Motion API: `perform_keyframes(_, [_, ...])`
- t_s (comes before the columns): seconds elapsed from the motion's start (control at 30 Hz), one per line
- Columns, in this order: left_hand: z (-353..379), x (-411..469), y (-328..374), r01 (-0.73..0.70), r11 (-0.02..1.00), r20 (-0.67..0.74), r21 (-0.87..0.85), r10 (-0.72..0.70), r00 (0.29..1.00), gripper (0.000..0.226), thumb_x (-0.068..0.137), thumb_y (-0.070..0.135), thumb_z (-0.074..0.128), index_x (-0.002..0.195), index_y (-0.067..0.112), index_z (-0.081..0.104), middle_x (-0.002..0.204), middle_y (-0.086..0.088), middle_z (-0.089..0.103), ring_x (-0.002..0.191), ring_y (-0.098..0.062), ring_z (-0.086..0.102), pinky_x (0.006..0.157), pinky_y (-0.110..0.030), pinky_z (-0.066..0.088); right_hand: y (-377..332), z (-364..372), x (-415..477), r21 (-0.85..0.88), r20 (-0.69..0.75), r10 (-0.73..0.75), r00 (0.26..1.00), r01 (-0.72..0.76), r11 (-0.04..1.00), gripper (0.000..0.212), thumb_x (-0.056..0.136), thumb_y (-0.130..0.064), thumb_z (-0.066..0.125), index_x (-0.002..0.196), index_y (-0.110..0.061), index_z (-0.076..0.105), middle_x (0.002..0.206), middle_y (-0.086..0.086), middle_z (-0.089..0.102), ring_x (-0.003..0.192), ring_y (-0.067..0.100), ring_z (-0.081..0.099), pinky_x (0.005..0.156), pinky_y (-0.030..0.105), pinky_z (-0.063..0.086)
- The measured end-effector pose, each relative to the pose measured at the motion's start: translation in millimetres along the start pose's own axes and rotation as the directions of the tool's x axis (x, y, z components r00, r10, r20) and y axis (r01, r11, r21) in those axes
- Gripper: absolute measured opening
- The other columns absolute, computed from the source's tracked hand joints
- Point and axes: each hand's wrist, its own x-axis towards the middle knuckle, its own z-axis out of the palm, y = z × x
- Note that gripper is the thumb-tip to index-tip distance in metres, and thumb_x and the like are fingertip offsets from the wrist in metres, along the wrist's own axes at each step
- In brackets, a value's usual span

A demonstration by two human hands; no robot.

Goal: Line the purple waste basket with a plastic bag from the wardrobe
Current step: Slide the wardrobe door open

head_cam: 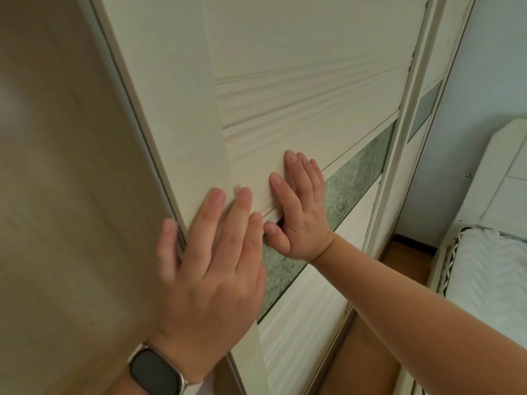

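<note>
Wardrobe door (285,67) is filling centre frame. Left hand (211,266), lower centre, and right hand (299,212), just up-right of it, are pressing flat on it, fingers (208,220) straight, gripping nothing.

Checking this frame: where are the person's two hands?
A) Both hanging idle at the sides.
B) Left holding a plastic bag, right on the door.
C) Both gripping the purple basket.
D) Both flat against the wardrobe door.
D: the left hand and the right hand both lie with straight fingers on the cream wardrobe door, holding nothing.
</note>
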Motion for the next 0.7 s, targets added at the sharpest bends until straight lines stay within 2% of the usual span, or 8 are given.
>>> perform_keyframes(0.43, [39.3,26.4,33.8,-0.02,1.0,0.001,0.006,0.02,1.0,0.027,0.087,0.026,0.057,0.109,0.019,0.072,0.14,-0.003,0.057,0.141,-0.028,0.027,0.115,-0.052,0.016,57.7,-2.2,-6.1,-0.012,0.026,0.004,1.0,-0.004,1.0,0.06,0.096,-0.054,0.024,0.142,-0.016,0.032,0.146,0.023,0.033,0.138,0.039,0.033,0.11,0.059,0.029])
perform_keyframes(0.7, [45.0,34.9,41.4,-0.075,0.997,0.085,0.035,0.072,0.994,0.035,0.088,0.029,0.051,0.115,0.016,0.068,0.144,-0.006,0.054,0.142,-0.03,0.022,0.113,-0.056,0.017,74.8,-13.0,-6.4,-0.041,0.108,0.012,0.994,-0.007,0.999,0.061,0.096,-0.052,0.029,0.143,-0.013,0.034,0.149,0.022,0.032,0.14,0.039,0.034,0.107,0.059,0.034])
